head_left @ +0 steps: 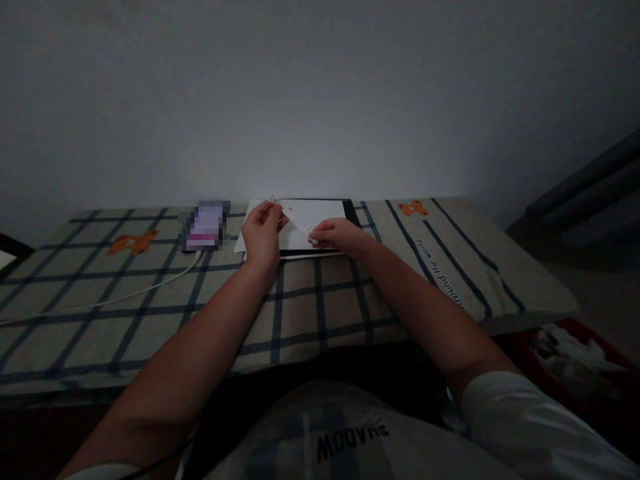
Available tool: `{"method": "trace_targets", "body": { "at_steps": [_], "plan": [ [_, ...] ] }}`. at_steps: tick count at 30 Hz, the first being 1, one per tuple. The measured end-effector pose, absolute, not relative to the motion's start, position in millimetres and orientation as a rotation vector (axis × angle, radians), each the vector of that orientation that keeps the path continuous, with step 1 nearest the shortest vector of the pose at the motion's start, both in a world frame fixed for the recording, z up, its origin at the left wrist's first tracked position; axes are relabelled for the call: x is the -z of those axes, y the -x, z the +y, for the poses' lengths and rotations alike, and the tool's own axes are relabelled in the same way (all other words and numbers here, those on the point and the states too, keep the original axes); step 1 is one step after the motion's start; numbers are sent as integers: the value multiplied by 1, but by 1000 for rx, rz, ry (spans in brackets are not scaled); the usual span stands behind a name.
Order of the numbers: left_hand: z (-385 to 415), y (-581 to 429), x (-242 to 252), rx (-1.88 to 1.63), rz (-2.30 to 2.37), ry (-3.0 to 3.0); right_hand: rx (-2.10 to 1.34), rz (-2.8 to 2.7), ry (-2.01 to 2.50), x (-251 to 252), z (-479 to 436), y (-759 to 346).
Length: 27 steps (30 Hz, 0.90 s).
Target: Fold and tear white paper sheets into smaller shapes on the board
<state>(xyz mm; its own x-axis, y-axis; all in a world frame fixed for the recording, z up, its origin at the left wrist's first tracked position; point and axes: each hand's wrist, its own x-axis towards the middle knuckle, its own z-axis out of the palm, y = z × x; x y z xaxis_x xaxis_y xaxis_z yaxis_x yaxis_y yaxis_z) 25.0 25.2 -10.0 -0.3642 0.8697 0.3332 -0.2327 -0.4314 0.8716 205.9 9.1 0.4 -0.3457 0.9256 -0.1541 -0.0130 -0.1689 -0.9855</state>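
Note:
A narrow white strip with small reddish marks (298, 225) stretches slantwise between my two hands; its exact kind is unclear in the dim light. My left hand (263, 227) pinches its upper left end, with thumb and fingers closed. At the lower right end, the fingertips of my right hand (337, 236) are closed on it too. Beneath both hands lies white paper (320, 211) on top of a flat black item (352, 212), by the wall.
A blurred-out phone (205, 225) lies to the left, with a white cable (155, 285) running off left. A checked cloth with bear prints (300, 300) covers the table. The wall (320, 100) rises behind. At lower right, a red container (575, 333) holds crumpled white stuff.

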Motion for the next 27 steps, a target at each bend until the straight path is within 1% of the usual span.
{"method": "trace_targets", "body": {
  "at_steps": [13,27],
  "plan": [
    [28,-22,8,-1842,947,-1091,-1540,-1355,1154,-4,9,-207],
    [26,-22,6,-1874,1007,-1157,-1669,-1354,1178,-1,11,-209]
  ]
}}
